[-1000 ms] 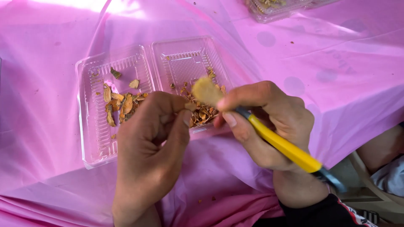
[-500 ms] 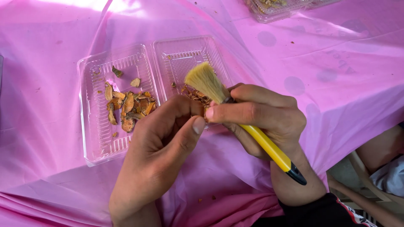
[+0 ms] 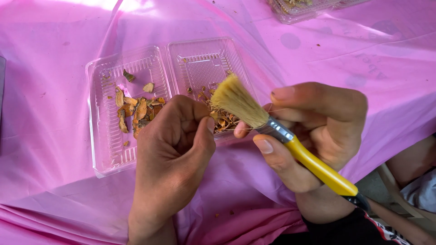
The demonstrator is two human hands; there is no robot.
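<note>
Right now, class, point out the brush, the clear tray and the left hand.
brush [image 3: 238,102], head view, on the bristles.
clear tray [image 3: 97,131], head view, on its left wall.
left hand [image 3: 175,156], head view, on its back.

A paintbrush [image 3: 272,131] with pale straw-coloured bristles, a silver metal ferrule and a yellow handle tipped in black is held in the right hand [image 3: 318,131], thumb and fingers closed around the ferrule and upper handle. The brush lies tilted, bristles pointing up and to the left, handle running down to the right. Its bristle tip hovers over the right half of an open clear plastic clamshell tray [image 3: 109,149], which lies flat on the pink-covered tabletop. Brown and orange dried flakes [image 3: 136,111] are scattered across both halves of the tray. The left hand [image 3: 175,154], fingers curled closed, sits just beside the bristles, over the tray's near edge.
</note>
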